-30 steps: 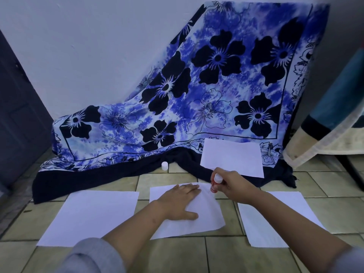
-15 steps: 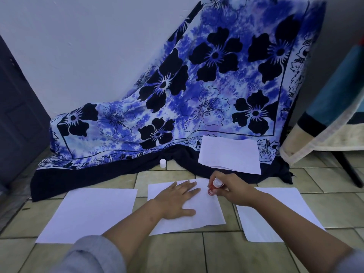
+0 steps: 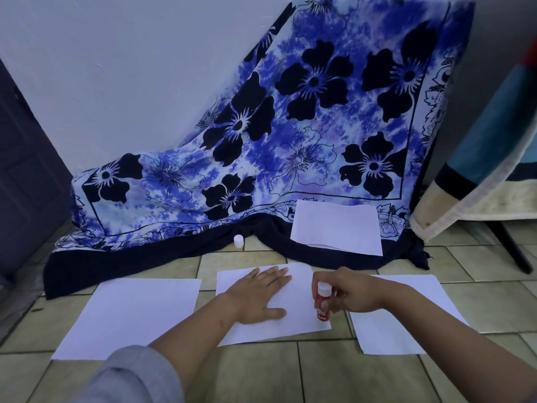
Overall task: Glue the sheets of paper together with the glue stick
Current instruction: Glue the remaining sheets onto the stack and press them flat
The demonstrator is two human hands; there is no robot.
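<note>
I see the glue stick point(image 3: 322, 303) as a red tube, white end uppermost, upright on the right edge of the middle sheet point(image 3: 296, 321). The right hand point(image 3: 353, 292) grips it. The left hand point(image 3: 261, 295) lies flat on that sheet, fingers straight. A left sheet point(image 3: 130, 315) and a right sheet point(image 3: 406, 330) flank it on the tiled floor point(image 3: 348, 373). A white cap point(image 3: 238, 240) stands by the floral cloth point(image 3: 290, 141), which bears a fourth sheet point(image 3: 334, 225)

The cloth point(image 3: 290, 146) is blue-and-white tie-dye with black flowers, outlined blooms and a black hem. In front of the cloth, the sheets point(image 3: 130, 315) are plain white, the glue stick point(image 3: 322, 305) red with a white end, the cap point(image 3: 238, 240) white, and the tiles point(image 3: 319, 373) beige with dark grout.
</note>
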